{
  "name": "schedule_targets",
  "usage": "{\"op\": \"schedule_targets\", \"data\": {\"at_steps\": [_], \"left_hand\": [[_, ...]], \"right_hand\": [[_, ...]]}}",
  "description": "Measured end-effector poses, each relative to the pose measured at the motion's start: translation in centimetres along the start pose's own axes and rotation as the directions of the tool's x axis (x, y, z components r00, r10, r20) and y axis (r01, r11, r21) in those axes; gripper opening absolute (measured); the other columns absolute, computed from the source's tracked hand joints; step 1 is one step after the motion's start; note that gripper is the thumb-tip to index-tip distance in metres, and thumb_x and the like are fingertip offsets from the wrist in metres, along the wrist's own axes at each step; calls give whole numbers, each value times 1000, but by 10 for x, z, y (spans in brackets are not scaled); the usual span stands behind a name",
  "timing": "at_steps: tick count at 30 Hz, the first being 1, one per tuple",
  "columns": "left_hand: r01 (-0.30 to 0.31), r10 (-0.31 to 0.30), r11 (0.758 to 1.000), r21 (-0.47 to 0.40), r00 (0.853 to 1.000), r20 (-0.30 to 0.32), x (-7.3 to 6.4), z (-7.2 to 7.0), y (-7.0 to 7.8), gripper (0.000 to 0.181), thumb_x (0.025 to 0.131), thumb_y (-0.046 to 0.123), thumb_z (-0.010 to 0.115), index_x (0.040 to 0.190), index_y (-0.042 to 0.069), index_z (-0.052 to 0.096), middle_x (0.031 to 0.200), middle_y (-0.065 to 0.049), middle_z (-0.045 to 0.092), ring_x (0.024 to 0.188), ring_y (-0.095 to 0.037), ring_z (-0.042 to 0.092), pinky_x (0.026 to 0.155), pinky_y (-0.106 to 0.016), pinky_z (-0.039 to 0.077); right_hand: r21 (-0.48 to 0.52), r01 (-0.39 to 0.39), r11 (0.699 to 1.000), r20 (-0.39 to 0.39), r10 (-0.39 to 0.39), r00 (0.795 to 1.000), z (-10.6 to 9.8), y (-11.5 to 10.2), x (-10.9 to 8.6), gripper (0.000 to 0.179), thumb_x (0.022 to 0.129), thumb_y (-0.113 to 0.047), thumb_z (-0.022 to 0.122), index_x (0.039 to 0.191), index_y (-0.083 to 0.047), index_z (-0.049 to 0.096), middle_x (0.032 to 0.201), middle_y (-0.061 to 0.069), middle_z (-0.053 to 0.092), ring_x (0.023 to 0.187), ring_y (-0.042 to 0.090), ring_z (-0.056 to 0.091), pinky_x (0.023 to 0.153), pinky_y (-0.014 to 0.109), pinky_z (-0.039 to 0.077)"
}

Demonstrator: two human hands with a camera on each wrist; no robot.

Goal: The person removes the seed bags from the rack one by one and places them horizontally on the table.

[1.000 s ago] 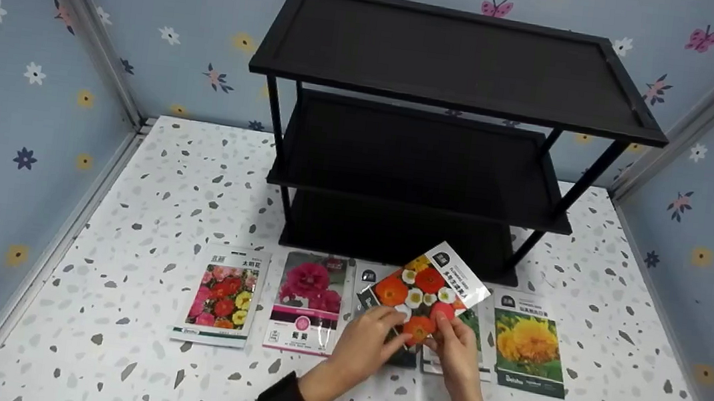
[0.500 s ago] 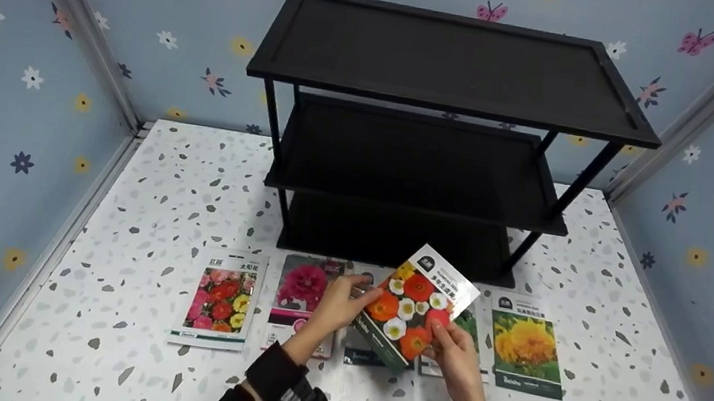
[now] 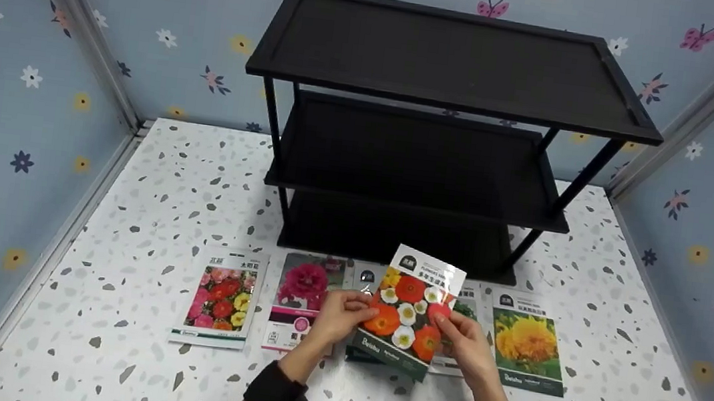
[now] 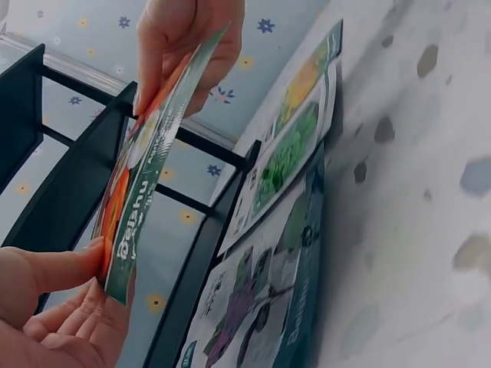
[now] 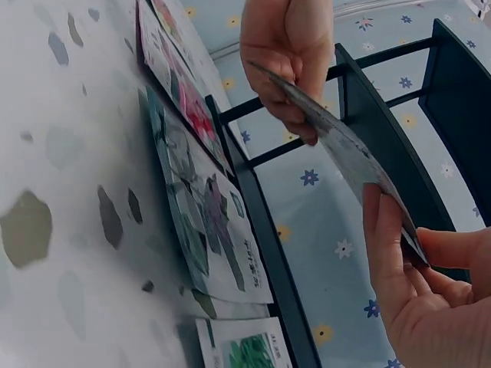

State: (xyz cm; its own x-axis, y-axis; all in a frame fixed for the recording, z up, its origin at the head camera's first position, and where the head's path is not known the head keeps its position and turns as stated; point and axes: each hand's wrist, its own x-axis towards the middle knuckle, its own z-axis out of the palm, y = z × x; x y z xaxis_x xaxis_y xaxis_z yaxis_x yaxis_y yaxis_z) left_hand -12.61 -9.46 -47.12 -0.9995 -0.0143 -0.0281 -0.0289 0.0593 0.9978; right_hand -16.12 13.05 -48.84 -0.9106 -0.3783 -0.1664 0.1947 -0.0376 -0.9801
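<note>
A seed packet (image 3: pixel 410 314) with orange, red and white flowers is held up between both hands in front of the black shelf. My left hand (image 3: pixel 337 319) pinches its left edge, thumb on the printed face. At the opposite edge, my right hand (image 3: pixel 471 348) pinches it the same way. The left wrist view shows the packet (image 4: pixel 146 176) nearly edge-on, raised over the table. Beneath it, a packet with dark purple leaves (image 4: pixel 249 307) and a green-leaf packet (image 4: pixel 288 157) lie flat, partly covered by the held one in the head view.
A three-tier black shelf (image 3: pixel 460 64) stands behind the packets. On the speckled table (image 3: pixel 161 205), a red-and-yellow flower packet (image 3: pixel 221 299) and a pink flower packet (image 3: pixel 305 302) lie left. A yellow flower packet (image 3: pixel 527 344) lies right. Patterned walls (image 3: pixel 10 120) enclose the table.
My left hand has moved from the packet's lower corner to its left edge. The packet has turned from a strong slant to nearly upright, and its green bottom band shows.
</note>
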Motion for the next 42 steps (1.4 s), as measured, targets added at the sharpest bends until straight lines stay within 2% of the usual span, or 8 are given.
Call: {"op": "schedule_targets", "data": {"at_steps": [4,8,18,28,32,35,39,42], "left_hand": [[49,-60,989,-139,996,-71,-5,7,-3,21,81,-5,62,95,-19,56,84,-30,61,70,-27,59,57,-22,46],[15,-47,977,-215,988,-144,-11,16,-5,20,80,-6,62,93,-20,55,82,-29,62,66,-27,60,54,-23,47],[-79,9,962,-262,967,-256,-22,32,-13,18,78,-10,62,90,-21,54,81,-31,60,74,-35,61,63,-26,52],[-139,97,967,-213,976,-196,-23,32,-28,20,89,-4,50,100,-20,52,90,-33,57,77,-31,61,65,-42,52],[-183,171,981,-56,969,-178,-21,24,-43,27,94,4,44,111,-16,51,96,-31,57,80,-34,59,64,-40,53],[-195,213,974,117,963,-166,-22,13,-50,33,96,12,43,117,-12,50,104,-28,56,88,-36,57,71,-35,52],[-187,247,931,313,955,-164,-24,-7,-55,42,96,20,45,124,-10,45,119,-29,49,105,-39,50,89,-45,43],[-170,269,878,447,948,-169,-24,-24,-60,49,95,26,46,128,-10,40,128,-31,40,117,-42,40,97,-50,31]], "right_hand": [[-6,-3,1000,-127,2,992,-3,-3,3,41,91,-18,54,115,14,48,91,7,59,75,14,58,58,26,51],[3,-12,1000,-244,12,970,-2,-4,3,41,89,-18,57,115,13,50,87,6,60,72,14,57,56,25,50],[-80,86,993,-344,-109,933,6,2,-1,30,86,-9,61,107,12,56,82,7,65,59,10,50,47,19,38],[-54,94,994,-427,-108,898,1,7,-7,25,87,-6,58,107,10,57,81,1,65,72,10,58,64,19,46],[-64,127,990,-457,-142,878,-22,10,-14,17,87,-8,59,101,1,63,79,-3,65,72,7,56,64,16,43],[-125,62,990,-514,-118,850,-43,10,-21,22,87,-9,59,105,3,61,80,-5,65,73,4,55,67,15,40],[-243,-105,964,-606,-67,792,-69,10,-29,32,88,-12,58,113,8,54,83,-8,63,76,-3,50,73,15,35],[-273,-150,950,-639,-63,767,-90,14,-34,31,89,-14,56,112,7,55,84,-10,61,79,-3,49,75,14,34]]}}
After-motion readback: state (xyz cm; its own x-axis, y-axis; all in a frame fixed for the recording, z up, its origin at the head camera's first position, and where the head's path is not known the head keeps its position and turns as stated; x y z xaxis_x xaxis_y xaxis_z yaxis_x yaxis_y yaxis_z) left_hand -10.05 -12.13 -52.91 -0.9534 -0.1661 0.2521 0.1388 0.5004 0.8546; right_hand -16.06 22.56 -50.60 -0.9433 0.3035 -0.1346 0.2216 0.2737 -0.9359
